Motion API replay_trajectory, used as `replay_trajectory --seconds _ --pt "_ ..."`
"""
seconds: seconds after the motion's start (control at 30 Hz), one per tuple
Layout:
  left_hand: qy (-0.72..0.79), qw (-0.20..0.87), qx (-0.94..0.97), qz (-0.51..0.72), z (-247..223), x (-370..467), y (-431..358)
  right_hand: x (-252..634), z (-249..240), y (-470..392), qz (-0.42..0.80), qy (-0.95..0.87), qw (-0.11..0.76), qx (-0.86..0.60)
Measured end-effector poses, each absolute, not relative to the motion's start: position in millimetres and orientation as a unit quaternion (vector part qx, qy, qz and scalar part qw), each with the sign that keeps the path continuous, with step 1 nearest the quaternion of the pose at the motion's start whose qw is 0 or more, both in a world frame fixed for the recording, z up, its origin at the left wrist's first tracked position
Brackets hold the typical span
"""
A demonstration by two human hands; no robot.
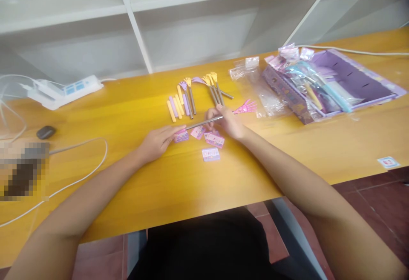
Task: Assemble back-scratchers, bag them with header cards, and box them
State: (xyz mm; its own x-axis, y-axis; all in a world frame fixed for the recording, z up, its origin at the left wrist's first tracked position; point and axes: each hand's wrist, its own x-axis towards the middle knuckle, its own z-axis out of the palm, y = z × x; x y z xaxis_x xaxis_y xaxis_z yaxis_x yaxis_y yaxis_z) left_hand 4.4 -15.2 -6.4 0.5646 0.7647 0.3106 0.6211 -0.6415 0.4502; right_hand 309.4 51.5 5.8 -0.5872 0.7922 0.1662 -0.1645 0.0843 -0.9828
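A back scratcher with a pink hand-shaped head [245, 107] and a thin metal rod lies level above the table. My right hand [228, 121] is closed round the rod near the pink head. At the rod's other end, my left hand [159, 140] is closed, fingertips pressed together on it. Under and between the hands lie several small pink and purple printed cards [211, 154]. Just beyond are yellow and purple handle sleeves [175, 106], two scratchers [189, 97] side by side, and a group of more scratchers [214, 87] with yellow and purple heads.
To the right stands a purple display box [361, 73] with bagged items, clear plastic bags [271, 103] beside it. A white power strip [76, 87], a black earbud-like case [46, 132] and a white cable [96, 167] occupy the left. White shelving [191, 33] borders the table's back.
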Motion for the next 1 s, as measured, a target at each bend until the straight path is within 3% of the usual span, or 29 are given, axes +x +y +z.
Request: replay_trajectory --seconds 0.57,1.0 --pt "0.356 0.068 0.865 0.346 -9 5 -14 303 2 46 0.659 -0.625 0.346 -0.235" --pt "0.358 0.066 0.866 0.342 -9 5 -15 301 -9 45 0.657 -0.635 0.336 -0.229"
